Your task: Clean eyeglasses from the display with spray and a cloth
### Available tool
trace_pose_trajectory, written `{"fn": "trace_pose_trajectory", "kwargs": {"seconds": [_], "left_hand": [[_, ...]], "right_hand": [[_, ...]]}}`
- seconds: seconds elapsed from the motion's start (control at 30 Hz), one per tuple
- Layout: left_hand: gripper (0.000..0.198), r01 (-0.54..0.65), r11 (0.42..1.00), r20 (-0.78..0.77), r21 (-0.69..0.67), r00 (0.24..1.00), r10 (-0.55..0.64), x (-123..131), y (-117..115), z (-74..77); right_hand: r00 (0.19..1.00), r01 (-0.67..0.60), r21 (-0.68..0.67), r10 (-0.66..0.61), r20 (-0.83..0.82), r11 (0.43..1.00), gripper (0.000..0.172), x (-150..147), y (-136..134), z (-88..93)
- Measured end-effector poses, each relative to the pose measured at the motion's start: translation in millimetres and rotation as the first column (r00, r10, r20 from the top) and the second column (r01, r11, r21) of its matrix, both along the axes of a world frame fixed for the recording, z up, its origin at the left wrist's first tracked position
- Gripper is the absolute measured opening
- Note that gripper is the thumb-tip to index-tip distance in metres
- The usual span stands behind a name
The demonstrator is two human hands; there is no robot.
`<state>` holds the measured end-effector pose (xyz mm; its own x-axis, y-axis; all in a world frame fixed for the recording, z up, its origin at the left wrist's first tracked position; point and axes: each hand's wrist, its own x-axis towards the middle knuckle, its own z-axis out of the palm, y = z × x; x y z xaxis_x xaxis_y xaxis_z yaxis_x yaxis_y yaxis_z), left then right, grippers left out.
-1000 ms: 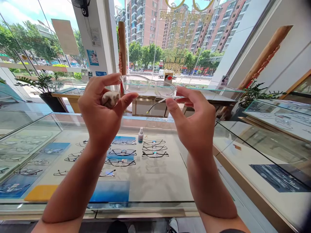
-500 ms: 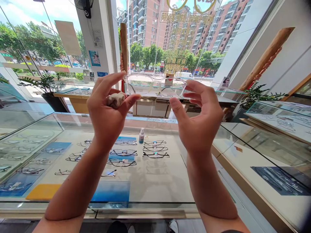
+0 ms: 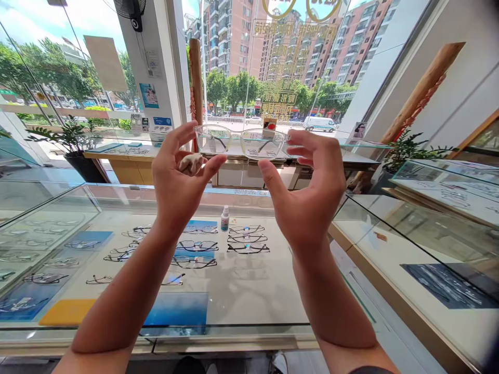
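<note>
A pair of clear-framed eyeglasses [image 3: 235, 135] is held up in front of the window, lenses facing me. My left hand [image 3: 177, 176] grips its left end between thumb and fingers. A crumpled beige cloth [image 3: 191, 164] is tucked in that same palm. At the other end my right hand [image 3: 312, 192] has its fingers curled around the frame's right edge, the thumb below the lens. Dark temple arms show through the lenses. Below, a small white spray bottle [image 3: 225, 218] stands on the glass counter [image 3: 257, 291].
Several eyeglasses [image 3: 197, 245] lie in rows at the counter's middle and left. A blue panel [image 3: 175, 309] and a yellow-orange piece [image 3: 66, 312] are near the front edge. Another glass case [image 3: 393, 249] is at right. Behind are a low display table [image 3: 241, 171] and potted plants [image 3: 78, 150].
Both hands have come slightly closer together and the eyeglasses have tilted and lowered a little. The view has shifted slightly. The cloth stays in my left palm.
</note>
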<state>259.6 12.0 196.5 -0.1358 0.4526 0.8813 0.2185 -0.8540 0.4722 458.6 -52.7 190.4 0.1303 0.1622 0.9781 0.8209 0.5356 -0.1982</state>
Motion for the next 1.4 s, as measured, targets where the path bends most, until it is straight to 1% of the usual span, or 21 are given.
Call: {"fn": "trace_pose_trajectory", "kwargs": {"seconds": [0.2,0.33,0.5,0.63,0.7,0.83,0.9,1.0,1.07,1.13,1.23,1.4], "left_hand": [[0.062,-0.01,1.0,-0.012,-0.01,1.0,0.009,1.5,4.9,-3.3],[0.063,-0.006,1.0,0.003,-0.004,1.0,0.006,1.1,6.8,-4.8],[0.065,-0.017,1.0,0.013,-0.01,1.0,0.017,3.3,6.5,-3.6],[0.063,-0.016,1.0,0.031,0.013,0.999,0.015,4.1,6.5,-3.6],[0.066,-0.026,0.999,0.049,0.019,0.998,0.025,3.5,6.9,-5.6],[0.08,-0.025,1.0,0.065,0.005,0.998,0.025,2.3,7.3,-11.6],[0.079,-0.069,0.997,0.067,0.032,0.996,0.067,2.6,6.3,-13.5],[0.074,-0.196,0.975,0.072,0.105,0.979,0.19,4.0,3.7,-14.0],[0.074,-0.254,0.959,0.07,0.128,0.966,0.247,4.8,2.3,-14.0],[0.077,-0.253,0.961,0.048,0.113,0.967,0.249,5.3,1.8,-14.5],[0.083,-0.215,0.974,0.0,0.074,0.977,0.215,5.3,2.7,-16.3],[0.084,-0.221,0.971,0.017,0.093,0.975,0.22,5.3,4.4,-18.3]], "right_hand": [[0.999,0.027,0.013,-0.028,0.031,1.0,0.036,-1.7,0.0,-0.2],[1.0,0.004,0.008,-0.005,0.025,1.0,0.035,-2.6,0.2,-0.7],[0.999,0.01,0.0,-0.01,0.031,1.0,0.039,-3.5,0.0,-0.8],[0.999,0.03,0.004,-0.03,0.036,1.0,0.038,-3.2,1.7,-1.1],[0.999,0.019,-0.006,-0.019,0.027,1.0,0.036,-2.2,3.5,-1.9],[1.0,-0.023,-0.053,0.024,0.004,0.998,0.035,1.1,8.3,-4.0],[0.999,-0.036,-0.08,0.036,-0.002,0.996,0.037,2.5,10.4,-4.8],[0.999,-0.039,-0.087,0.039,0.001,0.995,0.038,3.6,12.5,-5.3],[1.0,-0.028,-0.086,0.029,0.007,0.996,0.038,3.6,13.1,-5.3],[1.0,-0.02,-0.088,0.021,0.01,0.996,0.037,3.3,13.3,-5.0],[1.0,-0.024,-0.093,0.025,0.007,0.995,0.037,3.3,13.4,-4.7],[1.0,-0.023,-0.095,0.024,0.003,0.995,0.037,3.8,14.0,-5.0]]}}
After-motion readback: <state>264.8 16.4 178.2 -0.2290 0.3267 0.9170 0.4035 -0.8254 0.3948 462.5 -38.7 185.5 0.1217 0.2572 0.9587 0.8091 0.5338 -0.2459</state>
